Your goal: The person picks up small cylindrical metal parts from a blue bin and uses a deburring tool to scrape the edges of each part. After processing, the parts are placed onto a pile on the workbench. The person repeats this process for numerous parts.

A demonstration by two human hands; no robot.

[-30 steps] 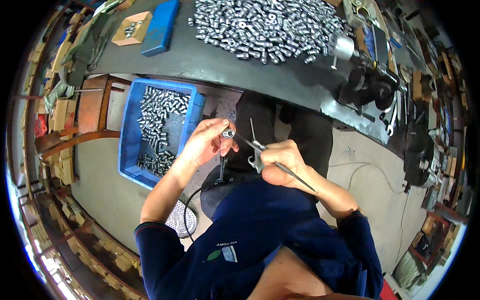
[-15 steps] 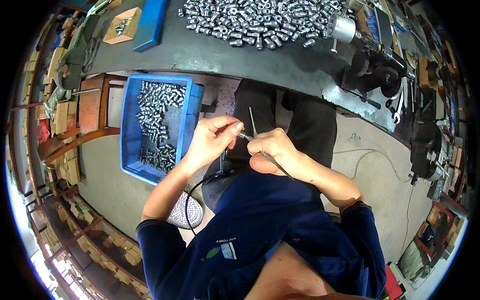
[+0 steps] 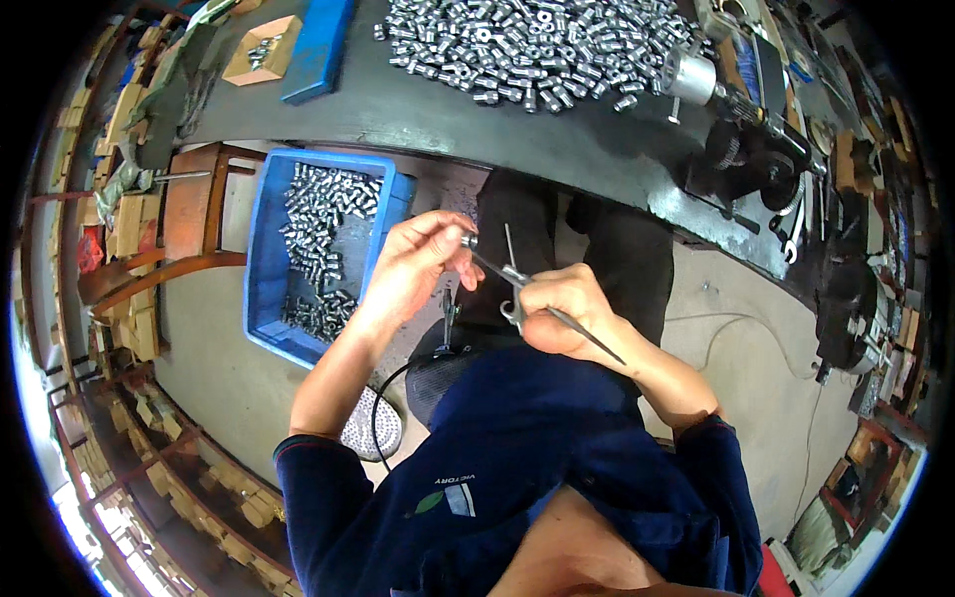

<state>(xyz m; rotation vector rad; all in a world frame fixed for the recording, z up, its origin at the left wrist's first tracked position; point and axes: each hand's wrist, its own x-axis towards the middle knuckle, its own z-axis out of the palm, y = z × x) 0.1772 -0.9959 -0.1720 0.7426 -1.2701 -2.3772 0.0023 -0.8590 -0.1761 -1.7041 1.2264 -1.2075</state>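
Note:
My left hand [image 3: 413,261] pinches a small round metal fitting [image 3: 469,241] between thumb and fingers. My right hand [image 3: 567,303] is closed around a slim dark file-like rod [image 3: 589,335]; its far end reaches the fitting, and its pointed tail sticks out past my wrist. The same fist also grips a second metal tool with a thin straight shank [image 3: 508,247] and a hooked end [image 3: 510,312]; its kind is unclear. Both hands are above my lap. Below the left hand, a metal nozzle-like piece [image 3: 450,320] stands by a black hose [image 3: 376,413].
Left of me, a blue crate [image 3: 261,249] holds many metal fittings. A heap of fittings [image 3: 537,50] covers part of the dark bench [image 3: 418,124]. A small box [image 3: 239,68], a blue bar [image 3: 316,55], a geared bench device [image 3: 751,159] and a wrench [image 3: 795,234] lie there too.
My right hand has drawn to the right and slightly down, away from the left hand, showing more of the rod and the hooked end. The view has shifted slightly.

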